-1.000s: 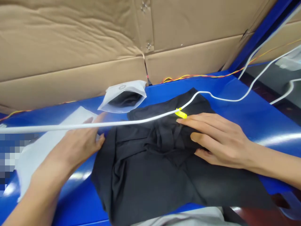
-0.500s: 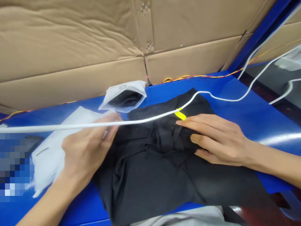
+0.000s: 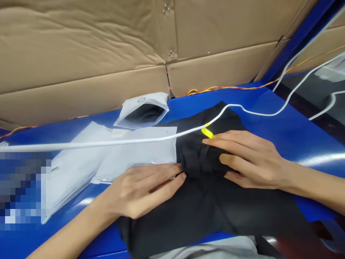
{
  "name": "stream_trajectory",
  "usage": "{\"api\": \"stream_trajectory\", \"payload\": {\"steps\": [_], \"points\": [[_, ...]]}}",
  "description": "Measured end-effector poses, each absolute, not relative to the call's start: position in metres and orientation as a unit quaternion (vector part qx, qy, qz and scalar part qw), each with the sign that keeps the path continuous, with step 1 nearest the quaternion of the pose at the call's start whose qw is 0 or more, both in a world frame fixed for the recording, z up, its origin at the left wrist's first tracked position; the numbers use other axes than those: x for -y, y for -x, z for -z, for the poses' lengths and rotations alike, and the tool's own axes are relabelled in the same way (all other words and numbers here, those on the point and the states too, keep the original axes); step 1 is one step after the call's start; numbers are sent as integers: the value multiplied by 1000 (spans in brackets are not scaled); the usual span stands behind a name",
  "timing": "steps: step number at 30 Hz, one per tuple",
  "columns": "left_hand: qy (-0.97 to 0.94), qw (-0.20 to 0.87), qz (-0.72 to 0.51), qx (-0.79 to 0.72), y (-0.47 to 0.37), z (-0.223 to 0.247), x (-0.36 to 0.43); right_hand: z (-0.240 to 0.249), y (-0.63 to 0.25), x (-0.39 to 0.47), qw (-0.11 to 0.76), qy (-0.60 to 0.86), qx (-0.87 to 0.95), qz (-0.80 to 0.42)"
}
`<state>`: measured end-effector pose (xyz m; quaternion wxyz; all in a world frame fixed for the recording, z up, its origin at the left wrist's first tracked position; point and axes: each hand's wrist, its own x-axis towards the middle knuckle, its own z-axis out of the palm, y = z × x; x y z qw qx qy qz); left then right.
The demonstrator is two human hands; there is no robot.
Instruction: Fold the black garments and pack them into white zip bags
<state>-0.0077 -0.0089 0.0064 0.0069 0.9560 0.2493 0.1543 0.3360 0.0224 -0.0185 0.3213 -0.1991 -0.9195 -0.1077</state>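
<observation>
A folded black garment (image 3: 215, 208) lies on the blue table (image 3: 283, 133). My right hand (image 3: 248, 158) rests flat on its upper middle, fingers spread, beside a small yellow tag (image 3: 207, 132). My left hand (image 3: 142, 189) holds the near edge of a flat white plastic bag (image 3: 140, 153), which lies over the garment's left part. Whether the fingers pinch the bag or only press it is hard to tell. A white cable (image 3: 107, 143) runs across the bag and garment.
More white bags (image 3: 72, 165) lie stacked at the left. An open white pouch with dark cloth inside (image 3: 142, 109) stands behind. A cardboard wall (image 3: 107, 54) closes the back. Red-yellow wires (image 3: 221, 87) and white cables (image 3: 296, 86) run at right.
My left hand moved right from the bag stack, drawing a white bag over the garment's left side. My right hand stayed in place on the garment.
</observation>
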Motion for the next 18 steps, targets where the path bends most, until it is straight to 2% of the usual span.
{"api": "stream_trajectory", "payload": {"steps": [3,6,9,12,15,18], "points": [[-968,-69,-189,-149,8,-19,-4,16,-340,-25,319,193,922,103],[-965,-86,-162,-185,19,-31,-13,14,-344,-29,325,189,921,106],[-962,-66,-62,-258,30,-38,-21,15,-347,-31,324,181,921,115],[-946,-1,17,-323,37,-42,-26,17,-348,-33,337,160,922,101],[-941,62,38,-330,42,-43,-29,15,-351,-34,391,157,906,42],[-945,33,-2,-325,42,-35,-31,11,-354,-35,409,163,898,-12]]}}
